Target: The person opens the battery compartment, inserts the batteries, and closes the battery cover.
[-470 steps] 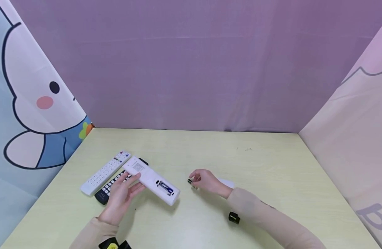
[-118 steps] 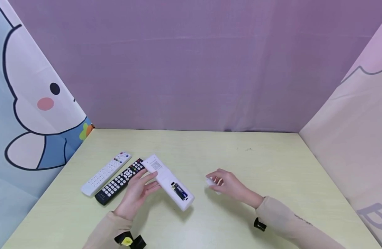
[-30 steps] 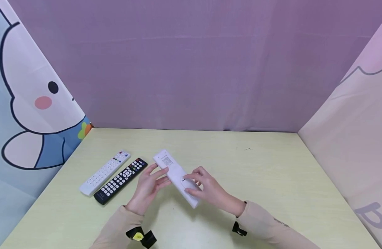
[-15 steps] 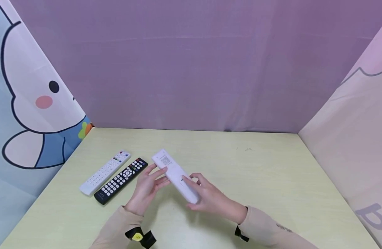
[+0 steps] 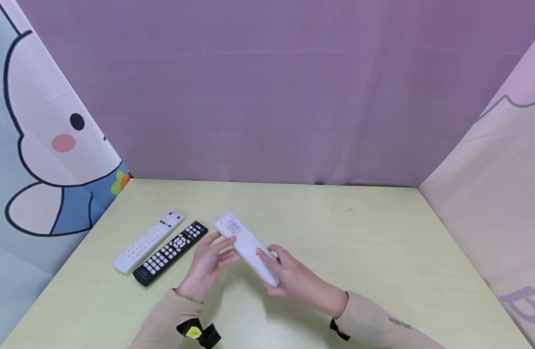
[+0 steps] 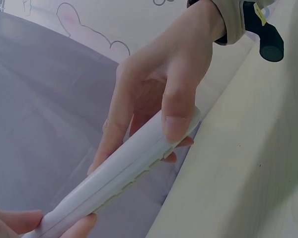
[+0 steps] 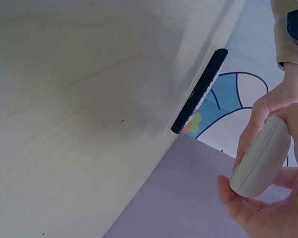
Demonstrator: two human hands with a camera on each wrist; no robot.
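Note:
A white remote control (image 5: 243, 240) is held above the table with its back up, its label end pointing to the far left. My left hand (image 5: 205, 271) grips it near the label end, thumb on the back and fingers beneath. Around the near end my right hand (image 5: 300, 278) is wrapped, its thumb lying on the back beside a small dark mark. No open battery compartment shows, though the thumb hides part of that area. The remote's long side edge (image 6: 114, 163) appears in the left wrist view; its rounded end (image 7: 263, 161) appears in the right wrist view.
Left of my hands, a black remote control (image 5: 170, 253) and another white remote control (image 5: 149, 241) lie side by side, buttons up, on the pale wooden table (image 5: 363, 232). A purple cloth (image 5: 267, 97) hangs behind the table, with printed cloths at both sides.
Earlier the compartment showed batteries and my right hand held a battery, then a white cover. It brought the cover onto the remote's back; now its thumb lies there. Little differs from half a second ago.

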